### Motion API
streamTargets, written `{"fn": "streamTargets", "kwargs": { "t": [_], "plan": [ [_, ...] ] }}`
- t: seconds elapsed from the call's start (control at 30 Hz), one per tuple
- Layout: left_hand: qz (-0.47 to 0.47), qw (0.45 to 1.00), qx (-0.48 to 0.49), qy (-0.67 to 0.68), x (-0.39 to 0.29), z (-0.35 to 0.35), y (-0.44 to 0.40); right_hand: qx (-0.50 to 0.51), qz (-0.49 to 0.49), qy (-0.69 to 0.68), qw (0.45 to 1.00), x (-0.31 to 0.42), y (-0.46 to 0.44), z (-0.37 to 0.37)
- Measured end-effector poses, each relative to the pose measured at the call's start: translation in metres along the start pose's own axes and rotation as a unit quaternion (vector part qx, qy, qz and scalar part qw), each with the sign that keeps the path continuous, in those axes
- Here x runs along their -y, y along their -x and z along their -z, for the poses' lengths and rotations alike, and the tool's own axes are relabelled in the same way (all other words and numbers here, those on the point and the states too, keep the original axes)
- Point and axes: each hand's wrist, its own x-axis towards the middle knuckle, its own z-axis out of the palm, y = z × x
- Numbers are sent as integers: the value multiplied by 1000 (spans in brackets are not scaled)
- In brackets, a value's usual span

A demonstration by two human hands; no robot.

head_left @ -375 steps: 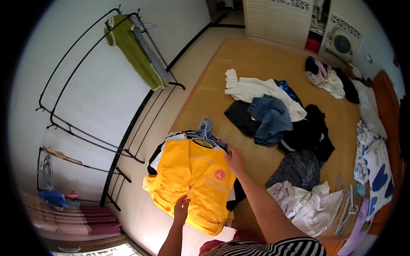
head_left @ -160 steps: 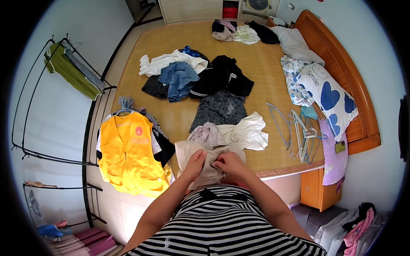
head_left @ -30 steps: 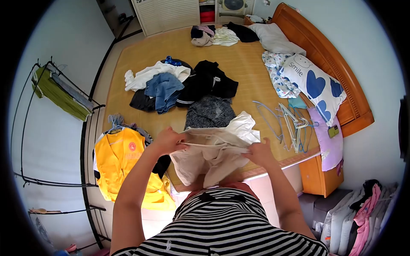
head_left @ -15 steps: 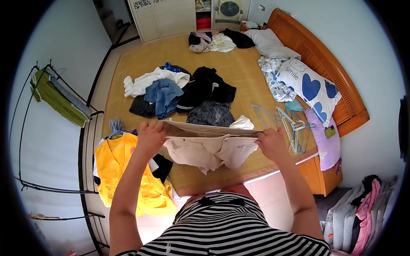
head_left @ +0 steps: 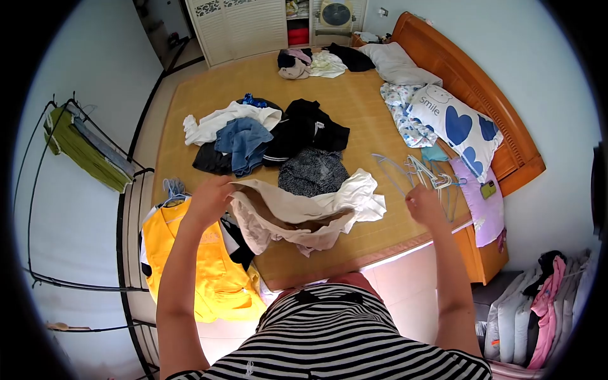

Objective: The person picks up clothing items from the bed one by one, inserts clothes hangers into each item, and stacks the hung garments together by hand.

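Note:
A beige garment (head_left: 285,218) hangs over the near edge of the bed, its upper opening gaping. My left hand (head_left: 214,193) grips its left corner. Away from the cloth on the right, my right hand (head_left: 423,204) is closed near the hangers; what it holds, if anything, is too small to make out. Beyond the garment lie a white garment (head_left: 361,196) and a dark grey speckled one (head_left: 313,172). A yellow vest (head_left: 202,266) on hangers rests left of my left hand, partly behind my forearm.
The bed (head_left: 215,76) holds blue denim (head_left: 244,144), black clothes (head_left: 310,130), hangers (head_left: 430,174), a heart-print pillow (head_left: 457,123) and a phone (head_left: 487,189) on a purple cloth. A clothes rack (head_left: 79,288) stands left, with a green garment (head_left: 88,149). More clothes (head_left: 548,304) hang lower right.
The garment's right end has left my right hand and dropped, so its taut waistline now sags. My right hand has moved slightly right; my left hand has shifted a little left with its corner.

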Motion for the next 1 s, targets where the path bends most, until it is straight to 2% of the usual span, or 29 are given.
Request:
{"fn": "streamTargets", "kwargs": {
  "t": [0.03, 0.1, 0.13, 0.17, 0.2, 0.23, 0.27, 0.33, 0.4, 0.47, 0.53, 0.6, 0.67, 0.73, 0.8, 0.87, 1.0],
  "plan": [
    [16, 999, 13, 33, -4, 0, -1, 42, -17, -42, 998, 5, 1, -15],
    [7, 999, 12, 40, -11, 2, -4, 107, 41, -85, 990, 26, 11, -47],
    [-3, 999, 12, 50, -14, 3, -5, 146, 114, -126, 975, 37, 13, -66],
    [-13, 999, 4, 53, -18, 5, -6, 170, 142, -140, 965, 53, 15, -84],
    [-12, 999, 3, 51, -21, 9, -7, 168, 128, -187, 959, 80, 18, -80],
    [-16, 998, 11, 62, -24, 13, -8, 91, 128, -208, 965, 98, 21, -85],
    [-19, 997, 21, 72, -26, 17, -6, 92, 131, -211, 964, 102, 16, -92],
    [-15, 998, 23, 55, -28, 22, -2, 171, 76, -307, 933, 105, 5, -122],
    [-15, 999, 23, 38, -23, 26, 2, 141, 90, -332, 928, 90, 3, -144],
    [23, 999, 43, -9, -5, 26, 12, 85, 141, -319, 933, 72, -3, -145],
    [28, 998, 36, -30, 14, 23, 23, 75, -20, -386, 919, 73, -6, -87],
    [19, 994, 73, -85, 19, 31, 26, 61, -67, -467, 879, 49, -24, -69],
    [2, 994, 60, -90, 20, 33, 23, 10, -28, -376, 926, 44, -41, -40],
    [45, 993, 63, -86, 21, 35, 14, -8, 3, -373, 928, 46, -54, -14],
    [33, 998, 37, -43, 24, 38, 4, -27, 35, -366, 930, 44, -61, -1],
    [66, 996, 49, 30, 19, 51, -2, 22, 1, -557, 830, 43, -64, -2],
    [91, 993, 55, 58, 28, 36, -10, 68, 0, -540, 839, 33, -61, -11]
  ]
}}
